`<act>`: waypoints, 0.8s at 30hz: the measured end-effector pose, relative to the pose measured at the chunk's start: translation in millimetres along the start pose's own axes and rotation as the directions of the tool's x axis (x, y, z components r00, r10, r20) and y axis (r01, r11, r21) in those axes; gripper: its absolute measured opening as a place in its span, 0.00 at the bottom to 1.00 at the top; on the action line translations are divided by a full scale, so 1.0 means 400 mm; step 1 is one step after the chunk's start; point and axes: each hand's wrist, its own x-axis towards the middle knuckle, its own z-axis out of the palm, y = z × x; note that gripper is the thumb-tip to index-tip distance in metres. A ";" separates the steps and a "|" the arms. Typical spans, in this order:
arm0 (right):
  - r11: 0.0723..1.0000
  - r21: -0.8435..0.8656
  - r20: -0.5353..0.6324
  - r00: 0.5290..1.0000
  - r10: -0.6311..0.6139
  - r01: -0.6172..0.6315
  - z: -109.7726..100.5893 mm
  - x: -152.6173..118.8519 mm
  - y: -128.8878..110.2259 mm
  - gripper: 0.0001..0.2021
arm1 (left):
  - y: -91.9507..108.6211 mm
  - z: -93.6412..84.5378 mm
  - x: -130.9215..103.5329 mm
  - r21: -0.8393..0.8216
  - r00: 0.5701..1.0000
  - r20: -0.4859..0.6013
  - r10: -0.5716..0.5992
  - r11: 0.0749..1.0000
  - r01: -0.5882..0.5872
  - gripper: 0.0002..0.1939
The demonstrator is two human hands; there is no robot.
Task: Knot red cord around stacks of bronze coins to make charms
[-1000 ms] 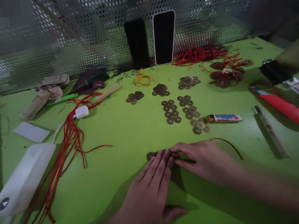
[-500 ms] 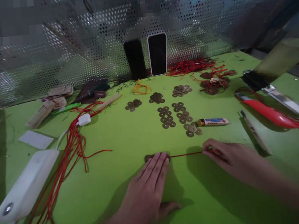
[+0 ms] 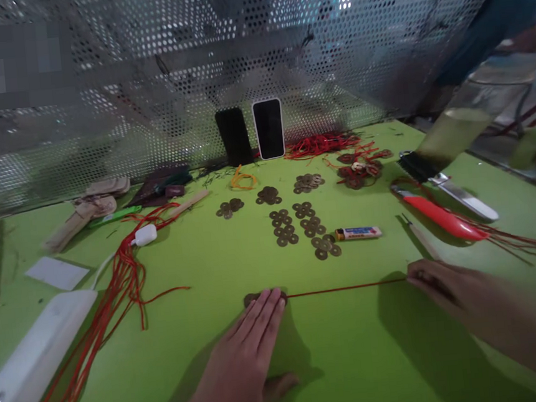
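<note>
My left hand (image 3: 247, 359) lies with its fingers flat over a few dark coins (image 3: 251, 299) on the green table, pressing them down; the thumb is spread to the side. From under the fingertips a thin red cord (image 3: 346, 288) runs taut to the right. Its far end is pinched in the fingers of my right hand (image 3: 449, 294). Beyond the hands lie clusters of round holed coins (image 3: 283, 227), flat on the table. How the cord passes through the covered coins is hidden.
A lighter (image 3: 358, 234), a pen-like tool (image 3: 420, 235), a red-handled tool (image 3: 442, 214) and a brush (image 3: 464, 193) lie on the right. Red cords (image 3: 121, 270) and a white device (image 3: 41, 352) are at left. Two phones (image 3: 270, 129) stand against perforated metal.
My right hand has moved right, away from my left hand, and the stretch of red cord between them is longer. The left hand stays on the coins. The view has tilted up and shifted right.
</note>
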 end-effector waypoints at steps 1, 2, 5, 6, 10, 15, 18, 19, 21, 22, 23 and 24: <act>1.000 0.009 0.036 0.999 -0.016 0.016 -0.002 0.000 0.004 0.18 | -0.004 0.001 -0.004 0.003 1.000 -0.001 -0.001 1.000 0.001 0.46; 1.000 0.009 0.062 0.998 -0.027 0.027 -0.004 -0.001 0.009 0.17 | -0.009 0.000 -0.009 0.013 1.000 -0.003 -0.005 1.000 0.005 0.46; 0.998 -0.061 0.055 0.998 0.008 -0.004 -0.007 -0.007 0.028 0.17 | -0.026 -0.009 -0.022 0.070 1.000 -0.025 0.006 0.998 -0.004 0.47; 0.997 -0.077 0.052 0.999 0.016 -0.012 -0.008 -0.009 0.034 0.17 | -0.034 -0.014 -0.027 0.090 0.999 -0.036 0.016 0.996 -0.013 0.48; 1.000 -0.002 0.107 0.994 0.006 -0.006 -0.022 -0.013 0.057 0.13 | -0.064 -0.031 -0.042 0.120 0.996 -0.077 0.046 0.992 -0.036 0.47; 0.986 -0.055 0.021 0.987 0.158 -0.156 -0.053 -0.007 0.110 0.09 | -0.085 -0.039 -0.053 0.135 0.990 -0.113 0.080 0.989 -0.065 0.45; 0.967 -0.133 -0.013 0.975 0.220 -0.220 -0.079 0.014 0.168 0.08 | -0.087 -0.039 -0.048 0.139 0.992 -0.110 0.067 0.989 -0.052 0.43; 0.958 -0.159 -0.033 0.971 0.238 -0.240 -0.087 0.025 0.188 0.09 | -0.088 -0.040 -0.044 0.135 0.991 -0.117 0.058 0.990 -0.042 0.43; 0.939 -0.202 -0.068 0.960 0.271 -0.279 -0.097 0.052 0.225 0.11 | -0.093 -0.044 -0.036 0.109 0.989 -0.139 0.041 0.994 -0.025 0.44; 0.934 -0.215 -0.072 0.958 0.277 -0.286 -0.097 0.066 0.240 0.14 | -0.098 -0.049 -0.033 0.072 0.987 -0.158 0.043 0.997 -0.032 0.42; 0.936 -0.221 -0.057 0.961 0.270 -0.275 -0.093 0.080 0.253 0.18 | -0.104 -0.055 -0.032 0.001 0.984 -0.172 0.047 0.999 -0.047 0.38; 0.940 -0.224 -0.034 0.966 0.256 -0.257 -0.085 0.094 0.264 0.21 | -0.112 -0.064 -0.034 -0.111 0.982 -0.175 0.064 0.990 -0.084 0.33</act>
